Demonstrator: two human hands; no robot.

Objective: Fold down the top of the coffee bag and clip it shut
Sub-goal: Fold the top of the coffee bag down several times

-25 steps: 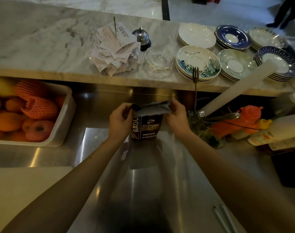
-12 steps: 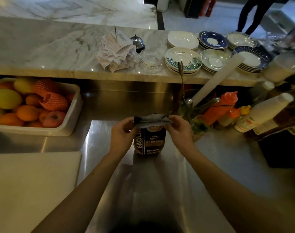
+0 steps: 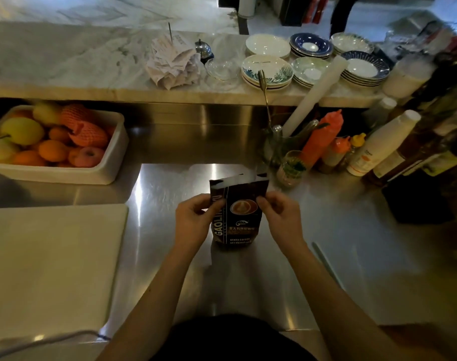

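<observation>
A dark coffee bag [image 3: 239, 220] with a cup picture and white lettering stands upright on the steel counter [image 3: 339, 230], in the middle of the head view. My left hand [image 3: 196, 217] pinches its left edge at mid height. My right hand [image 3: 279, 217] pinches its right edge at the same height. The bag's top stands up straight and unfolded, slightly open. A thin pale metal piece [image 3: 326, 264] lies on the counter to the right of my right forearm; I cannot tell whether it is a clip.
A white cutting board [image 3: 47, 264] lies at the left. A white tub of fruit [image 3: 55, 142] stands behind it. Sauce bottles [image 3: 323, 136], a white bottle [image 3: 381, 144] and a small glass jar [image 3: 291, 168] crowd the back right. Plates [image 3: 267, 71] and speared receipts [image 3: 174, 61] sit on the marble ledge.
The bag's top, bent over before, now stands upright. My hands have slid from the top corners down to the bag's sides. The camera view has shifted and the bag sits nearer me.
</observation>
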